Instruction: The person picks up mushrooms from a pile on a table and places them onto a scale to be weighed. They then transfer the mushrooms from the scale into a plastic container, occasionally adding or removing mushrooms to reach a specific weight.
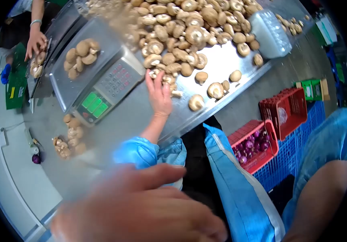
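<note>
My left hand (160, 101), in a blue sleeve, reaches onto the metal table at the near edge of a heap of shiitake mushrooms (193, 35). Its fingers curl around a shiitake mushroom (169, 79); part of that grip is hidden. Close to the camera, my right hand (141, 205) is large and smeared, so its fingers are hard to read. Left of my left hand stands a digital scale (117, 78) with green displays. Several shiitake mushrooms (82, 48) lie on its pan (60, 86).
More mushrooms (71, 135) lie left of the scale. Clear plastic trays (268, 34) are stacked at the table's right. Red crates (284, 111) stand beyond the edge, one holding purple onions (252, 146). A co-worker's hand (35, 41) touches mushrooms at upper left.
</note>
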The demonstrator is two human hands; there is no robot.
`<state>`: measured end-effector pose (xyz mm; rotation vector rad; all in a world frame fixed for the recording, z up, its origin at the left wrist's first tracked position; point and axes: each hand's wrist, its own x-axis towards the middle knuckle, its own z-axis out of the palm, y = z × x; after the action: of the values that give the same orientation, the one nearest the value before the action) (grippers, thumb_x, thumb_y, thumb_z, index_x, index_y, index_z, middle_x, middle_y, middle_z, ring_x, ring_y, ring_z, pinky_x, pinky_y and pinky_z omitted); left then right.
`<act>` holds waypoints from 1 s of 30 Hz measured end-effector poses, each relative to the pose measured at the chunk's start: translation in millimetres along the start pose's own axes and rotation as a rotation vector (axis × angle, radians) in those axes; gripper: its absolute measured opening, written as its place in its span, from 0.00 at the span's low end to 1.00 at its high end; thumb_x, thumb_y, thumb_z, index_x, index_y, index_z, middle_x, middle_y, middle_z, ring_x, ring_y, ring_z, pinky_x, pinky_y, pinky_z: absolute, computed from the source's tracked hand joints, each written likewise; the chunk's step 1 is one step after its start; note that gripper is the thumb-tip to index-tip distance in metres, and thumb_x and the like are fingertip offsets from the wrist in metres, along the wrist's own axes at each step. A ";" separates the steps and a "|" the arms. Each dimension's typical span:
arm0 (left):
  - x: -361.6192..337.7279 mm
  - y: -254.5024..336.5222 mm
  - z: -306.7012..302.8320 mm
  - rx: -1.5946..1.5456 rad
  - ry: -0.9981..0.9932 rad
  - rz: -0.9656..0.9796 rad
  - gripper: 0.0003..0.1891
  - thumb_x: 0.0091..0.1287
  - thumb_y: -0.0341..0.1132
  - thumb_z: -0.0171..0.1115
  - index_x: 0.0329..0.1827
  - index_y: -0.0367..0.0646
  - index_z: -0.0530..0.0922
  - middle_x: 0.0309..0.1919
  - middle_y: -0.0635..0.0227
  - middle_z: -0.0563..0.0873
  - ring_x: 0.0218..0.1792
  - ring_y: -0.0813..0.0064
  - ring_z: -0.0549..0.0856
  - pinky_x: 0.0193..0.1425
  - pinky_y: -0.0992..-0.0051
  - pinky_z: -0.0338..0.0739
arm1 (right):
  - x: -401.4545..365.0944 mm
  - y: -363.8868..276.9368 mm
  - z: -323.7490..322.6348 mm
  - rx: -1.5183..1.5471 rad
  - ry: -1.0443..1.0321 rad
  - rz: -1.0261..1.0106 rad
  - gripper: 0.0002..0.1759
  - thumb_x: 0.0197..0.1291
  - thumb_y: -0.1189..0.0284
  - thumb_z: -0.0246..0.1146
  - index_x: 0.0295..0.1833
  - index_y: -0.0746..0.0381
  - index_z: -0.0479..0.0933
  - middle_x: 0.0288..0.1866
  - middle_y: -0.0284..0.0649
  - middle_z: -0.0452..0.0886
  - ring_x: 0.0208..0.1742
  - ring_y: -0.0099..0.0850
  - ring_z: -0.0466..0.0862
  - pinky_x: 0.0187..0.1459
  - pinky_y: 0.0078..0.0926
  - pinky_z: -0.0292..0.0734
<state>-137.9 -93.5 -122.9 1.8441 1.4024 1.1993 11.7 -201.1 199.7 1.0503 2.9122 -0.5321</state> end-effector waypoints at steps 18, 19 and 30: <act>0.7 6.7 6.6 0.036 -0.025 -0.069 0.24 0.72 0.38 0.48 0.68 0.35 0.72 0.74 0.43 0.59 0.75 0.47 0.60 0.79 0.55 0.53 | -97.0 24.9 24.7 0.096 0.046 0.252 0.23 0.45 0.66 0.70 0.46 0.69 0.80 0.29 0.45 0.81 0.27 0.35 0.81 0.28 0.33 0.78; -0.1 -3.2 7.5 0.056 -0.035 -0.053 0.24 0.71 0.37 0.48 0.68 0.34 0.72 0.73 0.44 0.60 0.75 0.48 0.61 0.79 0.55 0.53 | -100.3 26.9 27.4 0.100 0.050 0.258 0.23 0.46 0.66 0.70 0.46 0.69 0.80 0.29 0.45 0.81 0.27 0.35 0.81 0.28 0.33 0.78; -0.6 -7.5 15.2 0.057 -0.011 -0.136 0.22 0.72 0.30 0.46 0.67 0.34 0.72 0.69 0.47 0.65 0.70 0.52 0.68 0.76 0.59 0.60 | -126.7 36.5 38.9 0.152 0.107 0.261 0.23 0.47 0.66 0.69 0.47 0.70 0.80 0.28 0.46 0.81 0.26 0.35 0.81 0.28 0.33 0.78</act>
<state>-128.2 -90.1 -136.4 1.7594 1.5445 1.0905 128.3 -265.6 166.0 1.4946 2.7925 -0.7144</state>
